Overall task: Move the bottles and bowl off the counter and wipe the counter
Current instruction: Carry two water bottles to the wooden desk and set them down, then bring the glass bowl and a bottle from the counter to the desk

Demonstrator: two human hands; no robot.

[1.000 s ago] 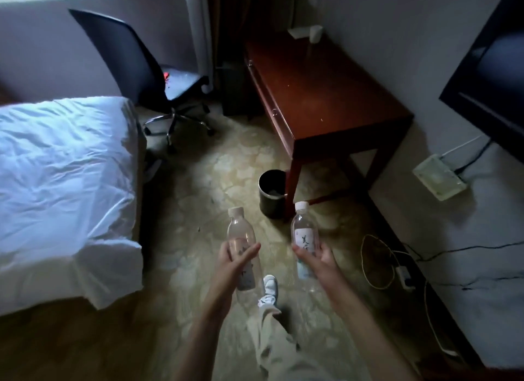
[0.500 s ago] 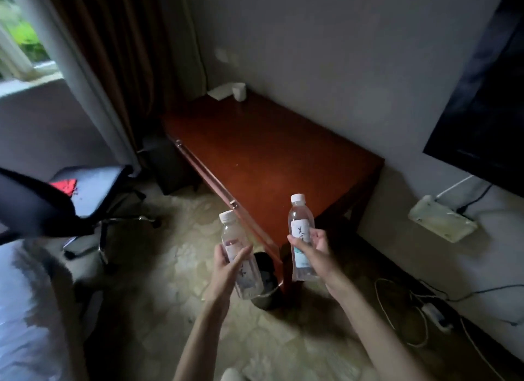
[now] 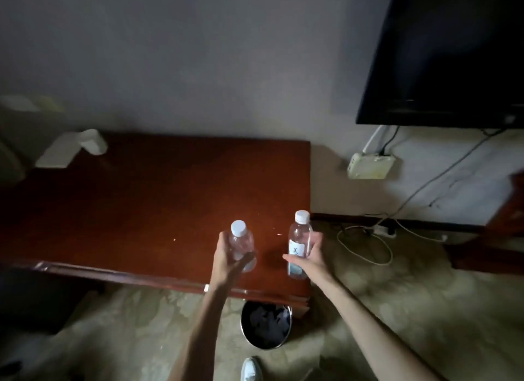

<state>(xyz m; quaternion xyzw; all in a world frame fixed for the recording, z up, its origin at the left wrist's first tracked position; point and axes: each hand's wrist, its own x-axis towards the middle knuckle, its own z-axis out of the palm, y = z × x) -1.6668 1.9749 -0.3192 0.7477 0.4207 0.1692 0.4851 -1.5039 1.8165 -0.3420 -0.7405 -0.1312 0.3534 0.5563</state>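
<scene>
Two clear bottles, white caps — left bottle (image 3: 241,246) grasped by the left hand (image 3: 226,257), right bottle (image 3: 298,244) grasped by the right hand (image 3: 309,255). Both were at frame centre, over the right end of the red-brown desk (image 3: 141,204). Bin (image 3: 266,324) stood below — lower centre.

Clear bottles (image 3: 241,246) with white caps, reddish-brown desk (image 3: 141,210), black television (image 3: 453,54)

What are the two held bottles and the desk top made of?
Left bottle and right bottle: clear thin plastic by the look, see-through walls, white screw caps. Desk: reddish-brown wood or veneer, glossy lacquer, sheen along its front edge.
</scene>
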